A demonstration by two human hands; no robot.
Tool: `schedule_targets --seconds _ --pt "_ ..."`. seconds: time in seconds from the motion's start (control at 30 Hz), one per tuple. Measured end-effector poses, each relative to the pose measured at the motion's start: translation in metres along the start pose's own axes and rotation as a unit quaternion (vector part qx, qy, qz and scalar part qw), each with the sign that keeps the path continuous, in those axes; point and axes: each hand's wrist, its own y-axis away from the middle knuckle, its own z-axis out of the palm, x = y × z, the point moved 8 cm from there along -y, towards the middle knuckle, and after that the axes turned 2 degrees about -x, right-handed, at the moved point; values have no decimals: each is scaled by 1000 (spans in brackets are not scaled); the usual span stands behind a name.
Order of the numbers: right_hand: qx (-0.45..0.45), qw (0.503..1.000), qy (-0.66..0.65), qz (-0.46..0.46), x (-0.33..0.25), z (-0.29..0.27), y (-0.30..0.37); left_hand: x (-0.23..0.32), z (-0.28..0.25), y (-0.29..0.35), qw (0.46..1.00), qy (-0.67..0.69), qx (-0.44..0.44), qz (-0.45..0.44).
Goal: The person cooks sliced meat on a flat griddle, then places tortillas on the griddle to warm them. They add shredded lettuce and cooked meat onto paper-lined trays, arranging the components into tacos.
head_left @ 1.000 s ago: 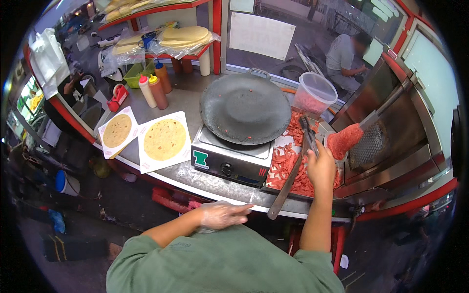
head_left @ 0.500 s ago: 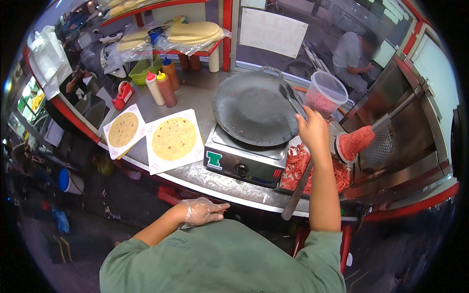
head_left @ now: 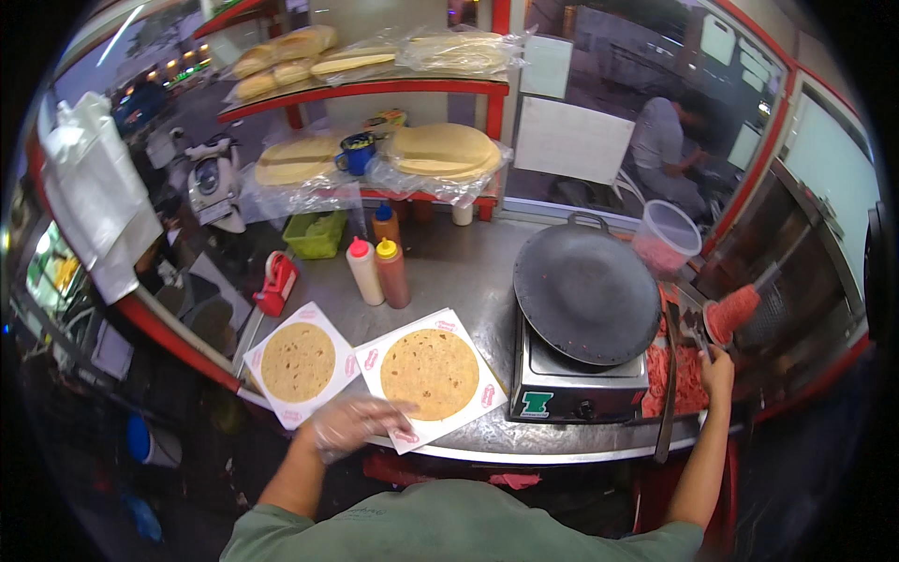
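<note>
My left hand (head_left: 358,423), in a clear plastic glove, is stretched over the near edge of a paper sheet (head_left: 487,401) with its fingers apart. Its fingertips are beside a round flatbread (head_left: 429,375) on that sheet. A second flatbread (head_left: 298,363) lies on another paper sheet to the left. At the right, my bare right hand (head_left: 717,377) grips metal tongs (head_left: 695,335), whose tips point into the shredded reddish meat (head_left: 688,389) in a tray. A long knife (head_left: 668,393) rests across that meat, left of the hand.
A black round griddle pan (head_left: 588,295) sits on a gas stove (head_left: 576,379). Behind the breads stand sauce bottles (head_left: 379,276), a red tape dispenser (head_left: 276,284) and a green basket (head_left: 316,234). A meat cone (head_left: 732,314) and clear tub (head_left: 667,236) are right. Shelves hold bagged flatbreads (head_left: 442,150).
My right hand has brought the tongs from above the griddle down to the meat tray. My left hand has moved from near my body to the paper sheet. The view has turned left.
</note>
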Motion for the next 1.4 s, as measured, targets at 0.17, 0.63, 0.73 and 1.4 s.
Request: schedule_targets --seconds 0.17,0.63,0.73,1.4 --pt "-37 994 88 -47 17 20 15 136 -114 -86 946 -202 93 238" --pt "-189 536 -669 -479 -335 -150 282 240 -352 -428 629 -739 237 -33" --pt "-306 411 -749 -420 -310 -187 283 256 -361 -451 665 -698 262 -34" --pt "34 984 -166 59 184 -94 127 272 -390 -414 428 -881 200 -35"
